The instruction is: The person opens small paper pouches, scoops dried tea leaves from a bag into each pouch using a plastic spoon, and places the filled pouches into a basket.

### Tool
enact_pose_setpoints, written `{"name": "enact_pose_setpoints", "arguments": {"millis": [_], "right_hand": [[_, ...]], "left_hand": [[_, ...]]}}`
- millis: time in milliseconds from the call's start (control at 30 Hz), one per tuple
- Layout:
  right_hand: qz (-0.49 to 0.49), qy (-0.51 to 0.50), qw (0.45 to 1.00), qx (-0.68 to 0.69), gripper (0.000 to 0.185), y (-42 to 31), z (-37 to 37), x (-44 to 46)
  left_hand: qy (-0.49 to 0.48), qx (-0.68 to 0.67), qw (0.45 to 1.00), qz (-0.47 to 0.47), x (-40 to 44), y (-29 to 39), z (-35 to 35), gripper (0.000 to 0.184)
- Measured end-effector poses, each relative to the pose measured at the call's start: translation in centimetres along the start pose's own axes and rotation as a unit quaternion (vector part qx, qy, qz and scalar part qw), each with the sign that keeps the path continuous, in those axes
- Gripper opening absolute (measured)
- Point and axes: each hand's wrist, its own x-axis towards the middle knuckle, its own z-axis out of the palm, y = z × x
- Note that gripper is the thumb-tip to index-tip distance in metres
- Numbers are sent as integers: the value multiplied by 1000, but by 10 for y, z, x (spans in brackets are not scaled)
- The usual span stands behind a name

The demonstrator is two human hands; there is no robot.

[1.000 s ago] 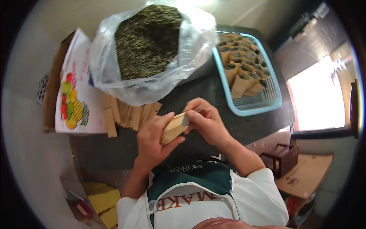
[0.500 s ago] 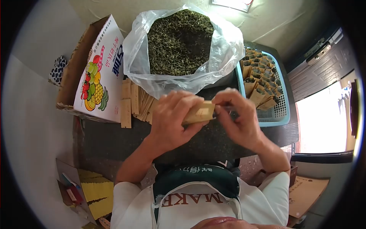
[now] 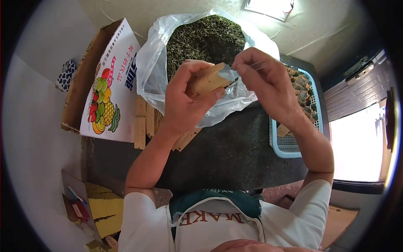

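Observation:
My left hand [image 3: 187, 98] is closed around a small brown kraft-paper packet [image 3: 208, 80], tilted with its mouth facing right. Something small and dark shows at the packet's lower right edge. My right hand [image 3: 268, 82] is just right of that mouth, thumb and fingers pinched on a thin clear plastic strip [image 3: 261, 64]; I cannot tell what it belongs to. Both hands are over the near side of a large clear plastic bag [image 3: 152, 54] filled with dried tea leaves [image 3: 205, 38].
A fruit-printed carton [image 3: 110, 90] stands at the left. Flat kraft packets [image 3: 140, 130] lie beside it on the dark table [image 3: 226, 151]. At the right, a light blue basket [image 3: 289, 153] holds many packets. A lit panel [image 3: 268, 7] is at the back.
Both hands have moved up and away from me, from in front of the bag to over it. The packet's mouth now shows open, and the right hand has drawn slightly away from it.

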Motion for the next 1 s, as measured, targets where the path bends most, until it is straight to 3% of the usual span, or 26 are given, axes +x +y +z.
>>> {"name": "enact_pose_setpoints", "arguments": {"millis": [267, 433, 533, 600, 633, 700, 733, 933, 1000], "right_hand": [[22, -24, 996, 81, 21, 24, -20, 30], [40, 8, 999, 21, 30, 35, -44, 48], [17, 4, 985, -172, 32, 57, -44, 65], [77, -54, 965, -245, 30, 64, -26, 73], [60, -82, 945, -312, 28, 64, -16, 77], [-33, -97, 944, -314, 26, 101, 5, 90], [-10, -93, 943, -319, 25, 99, 17, 92], [49, -100, 986, -128, 25, 119, 60, 98], [157, -111, 980, -51, 26, 110, 52, 99]], "left_hand": [[39, 3, 999, -22, 15, -18, -7, 42], [68, 3, 997, -46, 16, -26, -19, 44], [55, 3, 998, -33, 15, -25, -21, 46], [54, -11, 998, -27, 15, -26, -21, 47], [53, -12, 998, -27, 14, -26, -22, 47], [58, -5, 998, -29, 13, -27, -24, 49], [58, -5, 998, -30, 12, -27, -26, 49], [62, 20, 997, -46, 10, -28, -34, 49], [64, 20, 997, -45, 10, -27, -35, 48]]}}
